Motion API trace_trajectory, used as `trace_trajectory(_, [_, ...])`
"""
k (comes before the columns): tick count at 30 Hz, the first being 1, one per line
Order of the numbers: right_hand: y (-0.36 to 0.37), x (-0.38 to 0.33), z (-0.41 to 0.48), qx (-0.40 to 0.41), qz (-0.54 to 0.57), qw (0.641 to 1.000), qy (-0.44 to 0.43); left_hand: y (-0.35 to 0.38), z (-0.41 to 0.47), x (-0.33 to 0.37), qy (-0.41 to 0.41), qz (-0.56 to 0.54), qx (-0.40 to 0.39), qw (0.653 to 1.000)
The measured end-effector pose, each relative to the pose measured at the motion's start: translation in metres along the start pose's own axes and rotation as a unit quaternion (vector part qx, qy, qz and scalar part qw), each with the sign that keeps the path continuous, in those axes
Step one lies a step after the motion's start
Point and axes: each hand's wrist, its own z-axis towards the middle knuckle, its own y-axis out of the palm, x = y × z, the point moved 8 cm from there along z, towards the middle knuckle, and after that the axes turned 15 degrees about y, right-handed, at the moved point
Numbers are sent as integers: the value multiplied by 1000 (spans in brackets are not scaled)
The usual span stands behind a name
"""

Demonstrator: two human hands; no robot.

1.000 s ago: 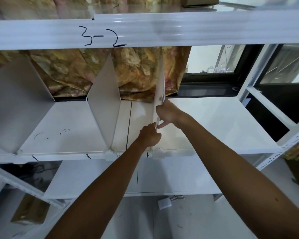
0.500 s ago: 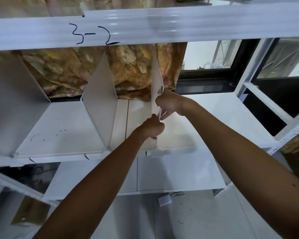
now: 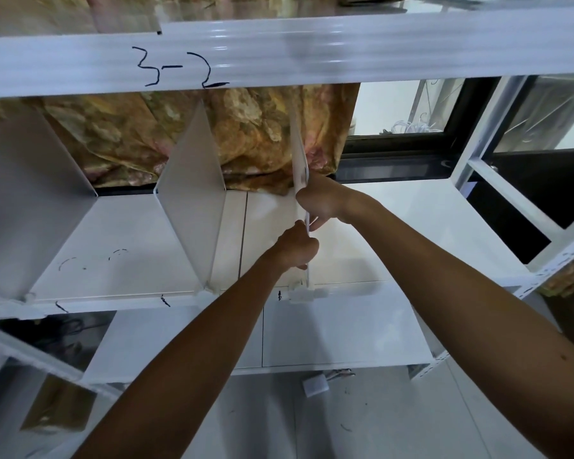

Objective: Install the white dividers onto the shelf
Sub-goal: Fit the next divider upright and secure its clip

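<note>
A white metal shelf (image 3: 395,233) holds three upright white dividers. The left divider (image 3: 24,207) and the middle divider (image 3: 193,200) stand free, each with a clip at the front lip. The third divider (image 3: 299,150) stands edge-on in the centre, its foot in a white clip (image 3: 304,293) on the shelf's front edge. My left hand (image 3: 297,246) grips its front edge low down. Higher up, my right hand (image 3: 322,202) is closed on the same edge.
The shelf above carries a front beam (image 3: 312,51) marked "3-2". A patterned cloth (image 3: 252,137) hangs behind the shelf, with a dark window frame (image 3: 411,160) to its right. A lower shelf (image 3: 328,329) lies below, and a small white block (image 3: 315,385) on the floor.
The view has shifted slightly. Both hands keep their hold on the centre divider, with my right hand a little higher on the edge; the divider stays upright in its clip.
</note>
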Motion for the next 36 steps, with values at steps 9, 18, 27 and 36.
trace_trajectory(9, [-4, -8, 4, -6, 3, 1000, -15, -9, 3, 3, 10, 25, -12, 1000])
trace_trajectory(18, [2, -4, 7, -1, 20, 1000, -13, -11, 3, -2, 25, 43, -3, 999])
trace_trajectory(27, [-4, -5, 12, -54, 57, 996, 31, -15, 7, 4, 26, 20, -14, 999])
trace_trajectory(36, [-2, -5, 9, -63, 35, 997, 40, -12, 9, 1, 29, 27, -25, 999])
